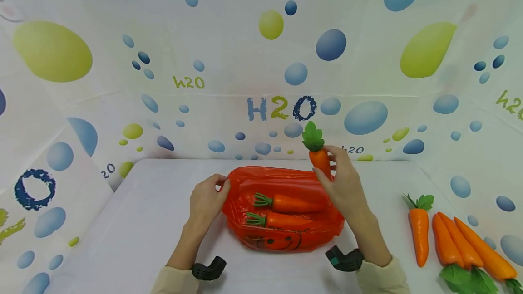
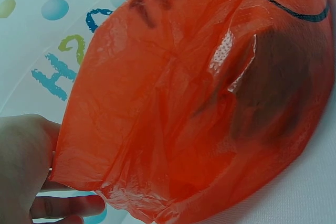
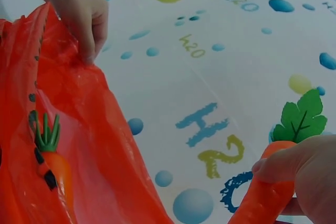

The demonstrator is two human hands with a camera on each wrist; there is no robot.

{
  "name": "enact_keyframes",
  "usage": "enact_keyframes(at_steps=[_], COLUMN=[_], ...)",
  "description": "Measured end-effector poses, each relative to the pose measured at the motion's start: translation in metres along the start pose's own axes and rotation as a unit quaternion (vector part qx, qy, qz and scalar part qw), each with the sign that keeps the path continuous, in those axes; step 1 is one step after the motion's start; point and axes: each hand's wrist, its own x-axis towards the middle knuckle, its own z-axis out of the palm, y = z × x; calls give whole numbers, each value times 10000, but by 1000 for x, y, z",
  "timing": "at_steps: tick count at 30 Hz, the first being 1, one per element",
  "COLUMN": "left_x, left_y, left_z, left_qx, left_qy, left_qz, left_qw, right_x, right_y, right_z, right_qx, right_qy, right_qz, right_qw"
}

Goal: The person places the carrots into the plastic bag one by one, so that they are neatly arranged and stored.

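Observation:
A red plastic bag (image 1: 282, 178) with a printed smiley face lies on the table, its mouth held wide. Two carrots with green stem tops, an upper carrot (image 1: 298, 203) and a lower carrot (image 1: 288, 221), show inside it. My left hand (image 1: 207, 198) pinches the bag's left edge between thumb and fingers; the left wrist view shows that hand (image 2: 26, 166) at the bag's corner. Above the bag's right back rim, my right hand (image 1: 345, 180) holds another carrot (image 1: 319, 160), leafy top upward. In the right wrist view, thumb and fingers grip this carrot (image 3: 268, 192).
To the right on the white table (image 1: 163, 221) lies a single leafy carrot (image 1: 419, 235). Beside it sits a group of several carrots (image 1: 470, 244) with leaves toward the front edge. A patterned sheet (image 1: 229, 26) hangs behind and at both sides.

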Motion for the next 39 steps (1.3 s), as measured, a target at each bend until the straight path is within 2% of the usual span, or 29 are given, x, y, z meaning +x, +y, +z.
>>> enact_keyframes(at_steps=[5,8,17,25,32,39], left_x=[0,0,-1,0,-1,-1], left_y=[0,0,0,0,1,2], left_z=[1,0,-1,0,0,-1], left_qx=[2,-13,-30,-35,-124,-231], left_qy=[54,57,34,88,28,-46], left_qz=[51,58,51,77,-3,-106], left_qw=[10000,10000,10000,9999,9999,9997], right_x=[-1,-2,-4,-7,-9,-13], right_y=[-1,-2,-8,-15,-17,-19], right_z=[5,8,17,25,34,44], right_qx=[11,22,58,129,139,6], right_qy=[35,4,-248,-641,-895,-1148], right_qz=[-451,-589,-689,-617,-734,-567], right_qw=[9990,9983,9973,9959,9932,9918])
